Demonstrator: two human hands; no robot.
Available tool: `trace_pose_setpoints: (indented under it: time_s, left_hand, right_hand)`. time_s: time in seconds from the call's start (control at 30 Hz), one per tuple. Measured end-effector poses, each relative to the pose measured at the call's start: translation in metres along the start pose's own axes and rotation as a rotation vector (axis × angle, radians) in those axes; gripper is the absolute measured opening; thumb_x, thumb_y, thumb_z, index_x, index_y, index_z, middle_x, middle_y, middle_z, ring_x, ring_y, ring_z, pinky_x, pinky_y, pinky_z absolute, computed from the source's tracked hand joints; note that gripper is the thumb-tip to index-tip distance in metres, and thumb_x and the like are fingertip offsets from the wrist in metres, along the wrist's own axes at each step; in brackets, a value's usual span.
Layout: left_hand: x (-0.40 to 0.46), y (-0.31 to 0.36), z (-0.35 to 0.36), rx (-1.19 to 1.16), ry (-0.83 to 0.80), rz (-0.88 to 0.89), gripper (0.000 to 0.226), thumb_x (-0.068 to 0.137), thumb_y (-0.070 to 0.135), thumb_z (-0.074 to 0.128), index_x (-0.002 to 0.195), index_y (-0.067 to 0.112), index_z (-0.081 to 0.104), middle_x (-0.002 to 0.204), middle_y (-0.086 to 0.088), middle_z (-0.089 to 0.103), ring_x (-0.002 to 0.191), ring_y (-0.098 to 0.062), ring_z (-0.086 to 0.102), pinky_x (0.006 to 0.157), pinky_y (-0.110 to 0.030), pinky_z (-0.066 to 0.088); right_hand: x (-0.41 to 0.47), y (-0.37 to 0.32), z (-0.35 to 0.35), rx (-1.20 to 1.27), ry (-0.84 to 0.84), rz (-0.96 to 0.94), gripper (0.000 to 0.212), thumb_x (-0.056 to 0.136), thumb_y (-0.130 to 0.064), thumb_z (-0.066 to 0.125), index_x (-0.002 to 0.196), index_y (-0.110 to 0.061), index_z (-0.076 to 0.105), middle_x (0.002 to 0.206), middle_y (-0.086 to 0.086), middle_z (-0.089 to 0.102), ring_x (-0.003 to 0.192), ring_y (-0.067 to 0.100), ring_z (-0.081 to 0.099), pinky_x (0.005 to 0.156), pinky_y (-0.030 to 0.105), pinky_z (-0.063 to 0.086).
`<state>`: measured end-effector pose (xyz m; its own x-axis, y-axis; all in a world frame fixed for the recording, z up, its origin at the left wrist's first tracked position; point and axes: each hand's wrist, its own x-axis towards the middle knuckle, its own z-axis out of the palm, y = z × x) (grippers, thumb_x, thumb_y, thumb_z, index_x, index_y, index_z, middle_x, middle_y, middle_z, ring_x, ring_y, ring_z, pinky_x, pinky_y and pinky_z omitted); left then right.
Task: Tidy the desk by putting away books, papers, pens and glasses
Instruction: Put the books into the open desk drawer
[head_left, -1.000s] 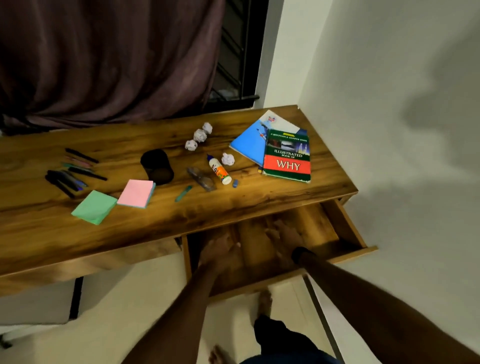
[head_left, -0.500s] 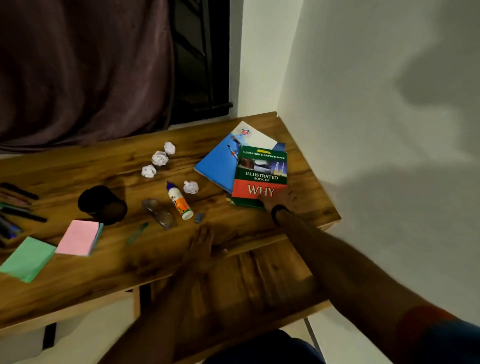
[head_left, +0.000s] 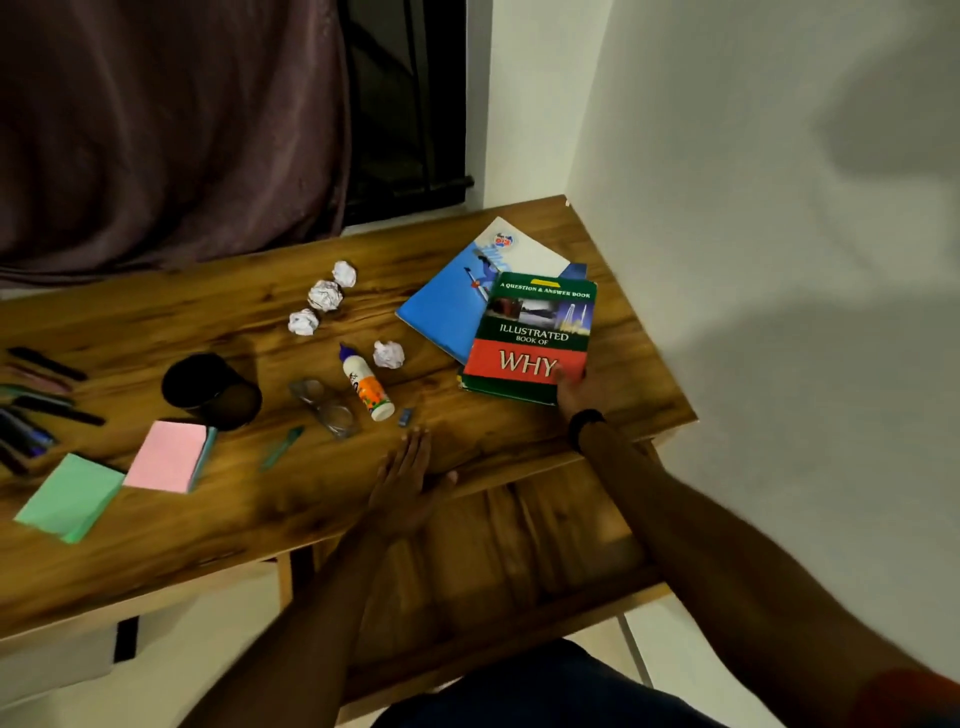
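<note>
Right hand (head_left: 574, 387), a dark band at its wrist, grips the near right corner of the green-and-red "Illustrated Book of Why" (head_left: 532, 335), thumb on the cover. This book lies on a blue notebook (head_left: 447, 306) near the desk's (head_left: 156, 545) right end. Left hand (head_left: 402, 486) rests flat, fingers straight and together, at the desk's front edge above the open drawer (head_left: 519, 545). Beyond it: glasses (head_left: 324, 408), glue bottle (head_left: 368, 384), four crumpled paper balls (head_left: 324, 295). Far left: pens (head_left: 41, 400).

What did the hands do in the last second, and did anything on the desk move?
Both hands rose out of the open drawer. The right hand took hold of the WHY book's near corner; the left hand settled flat, open, at the desk edge. Everything else stayed put.
</note>
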<state>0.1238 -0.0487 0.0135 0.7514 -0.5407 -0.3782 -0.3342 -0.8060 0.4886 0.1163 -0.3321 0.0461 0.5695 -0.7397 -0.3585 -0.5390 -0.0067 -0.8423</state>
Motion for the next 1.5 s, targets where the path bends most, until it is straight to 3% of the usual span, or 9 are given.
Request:
trace_pose_setpoints:
  time_s: [0.27, 0.43, 0.57, 0.7, 0.87, 1.1, 1.27, 1.33, 1.5]
  left_hand:
    - [-0.066, -0.034, 0.000, -0.170, 0.015, 0.094, 0.102, 0.071, 0.087, 0.015, 0.154, 0.029, 0.005, 0.159, 0.014, 0.001, 0.146, -0.007, 0.003, 0.118, -0.032, 0.000]
    - [-0.117, -0.071, 0.002, -0.283, 0.277, -0.012, 0.051, 0.088, 0.065, 0.037, 0.123, 0.031, 0.055, 0.132, 0.003, 0.057, 0.123, -0.019, 0.052, 0.103, -0.039, 0.043]
    - [-0.151, -0.099, 0.021, -0.183, -0.068, -0.069, 0.047, 0.091, 0.060, 0.041, 0.119, 0.028, 0.060, 0.122, -0.002, 0.063, 0.116, -0.026, 0.058, 0.094, -0.038, 0.048]
    - [-0.195, -0.109, 0.056, 0.008, -0.156, 0.094, 0.084, 0.084, 0.080, 0.017, 0.102, 0.017, 0.069, 0.103, -0.011, 0.067, 0.101, -0.029, 0.062, 0.075, -0.029, 0.041]
    - [-0.215, -0.104, 0.075, 0.345, -0.142, 0.089, 0.042, 0.101, 0.034, 0.027, 0.132, 0.021, 0.052, 0.123, -0.008, 0.062, 0.113, -0.033, 0.057, 0.094, -0.037, 0.040]
    - [-0.223, -0.107, 0.097, 0.332, 0.003, 0.130, 0.066, 0.083, 0.036, 0.006, 0.114, 0.019, 0.061, 0.098, -0.005, 0.071, 0.091, -0.031, 0.066, 0.087, -0.035, 0.043]
    - [-0.239, -0.096, 0.103, 0.329, -0.050, 0.005, 0.078, 0.085, 0.045, -0.004, 0.123, 0.019, 0.058, 0.110, -0.005, 0.068, 0.103, -0.027, 0.062, 0.094, -0.034, 0.037]
    - [-0.253, -0.087, 0.102, 0.292, -0.066, -0.027, 0.088, 0.080, 0.048, -0.013, 0.123, 0.021, 0.059, 0.111, -0.004, 0.069, 0.105, -0.027, 0.062, 0.096, -0.032, 0.035]
    - [-0.276, -0.070, 0.107, -0.144, 0.075, -0.247, 0.035, 0.100, 0.038, 0.040, 0.098, 0.017, 0.068, 0.092, -0.005, 0.071, 0.085, -0.022, 0.067, 0.066, -0.025, 0.043]
  right_hand:
    - [-0.082, 0.004, 0.000, 0.231, 0.180, 0.064, 0.039, 0.094, -0.020, 0.058, 0.125, 0.000, 0.048, 0.124, 0.018, 0.059, 0.111, 0.030, 0.057, 0.091, 0.036, 0.046]
    - [-0.149, 0.057, -0.019, 0.541, -0.072, 0.118, 0.061, 0.082, -0.026, 0.074, 0.129, 0.003, 0.050, 0.129, 0.016, 0.060, 0.113, 0.033, 0.060, 0.078, 0.033, 0.056]
    - [-0.217, 0.108, -0.035, 0.619, -0.217, 0.205, 0.063, 0.078, -0.036, 0.074, 0.129, -0.005, 0.055, 0.121, 0.017, 0.065, 0.105, 0.035, 0.065, 0.088, 0.049, 0.055]
    - [-0.264, 0.129, -0.049, 0.503, -0.315, 0.227, 0.082, 0.054, -0.050, 0.087, 0.119, -0.008, 0.060, 0.109, 0.014, 0.071, 0.096, 0.030, 0.069, 0.076, 0.041, 0.059]
    - [-0.276, 0.145, -0.067, 0.400, -0.411, 0.251, 0.086, 0.054, -0.046, 0.087, 0.122, -0.003, 0.059, 0.111, 0.019, 0.069, 0.097, 0.034, 0.068, 0.092, 0.048, 0.052]
    - [-0.267, 0.138, -0.070, 0.221, -0.534, 0.262, 0.094, 0.049, -0.052, 0.088, 0.123, -0.003, 0.056, 0.118, 0.024, 0.065, 0.108, 0.043, 0.063, 0.097, 0.053, 0.048]
    - [-0.257, 0.125, -0.039, 0.164, -0.535, 0.309, 0.024, 0.088, -0.020, 0.065, 0.110, -0.013, 0.059, 0.108, 0.014, 0.067, 0.099, 0.032, 0.064, 0.090, 0.049, 0.050]
    - [-0.248, 0.131, -0.019, 0.069, -0.551, 0.295, 0.026, 0.094, -0.006, 0.056, 0.119, -0.004, 0.057, 0.114, 0.017, 0.065, 0.104, 0.032, 0.062, 0.094, 0.050, 0.047]
    - [-0.252, 0.148, 0.042, -0.173, -0.628, 0.121, 0.032, 0.095, 0.000, 0.051, 0.127, -0.002, 0.050, 0.117, 0.016, 0.063, 0.108, 0.030, 0.060, 0.105, 0.051, 0.041]
